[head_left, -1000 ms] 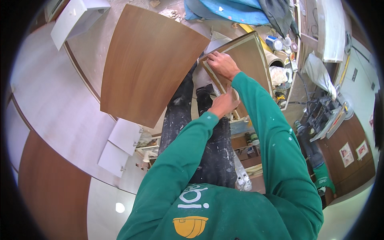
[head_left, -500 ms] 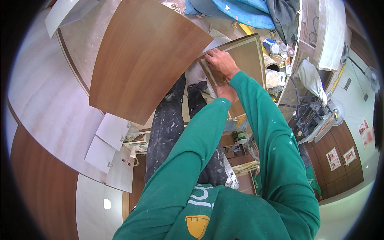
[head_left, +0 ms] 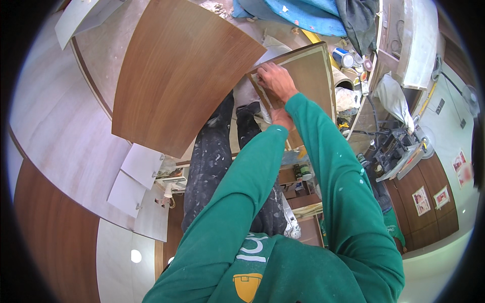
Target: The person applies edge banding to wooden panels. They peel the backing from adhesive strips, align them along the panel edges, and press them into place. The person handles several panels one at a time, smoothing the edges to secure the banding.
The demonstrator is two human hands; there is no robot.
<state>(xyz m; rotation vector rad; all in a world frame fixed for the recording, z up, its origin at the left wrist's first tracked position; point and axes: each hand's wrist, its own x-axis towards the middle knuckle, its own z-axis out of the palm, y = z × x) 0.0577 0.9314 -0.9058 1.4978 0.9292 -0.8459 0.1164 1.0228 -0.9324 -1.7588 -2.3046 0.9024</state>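
Note:
A brown panel with pale strips along its edges stands tilted in front of me. My right hand is at its upper left corner, fingers curled together against the edge strip. What they pinch, if anything, is too small to make out. Lower on the same edge is my left hand; its fingers are hidden from sight. Just left of both hands, a larger wood-grain panel covers part of the floor and comes close to the right hand's fingertips.
Blue cloth and a dark garment lie at the far side. Cans, a cardboard tube and a white bag crowd the right, near a black machine. A person in green shows at the right.
Both my hands have shifted slightly left along the smaller panel's edge. The larger panel sits a little further left in view. The person in green at the right has moved slightly.

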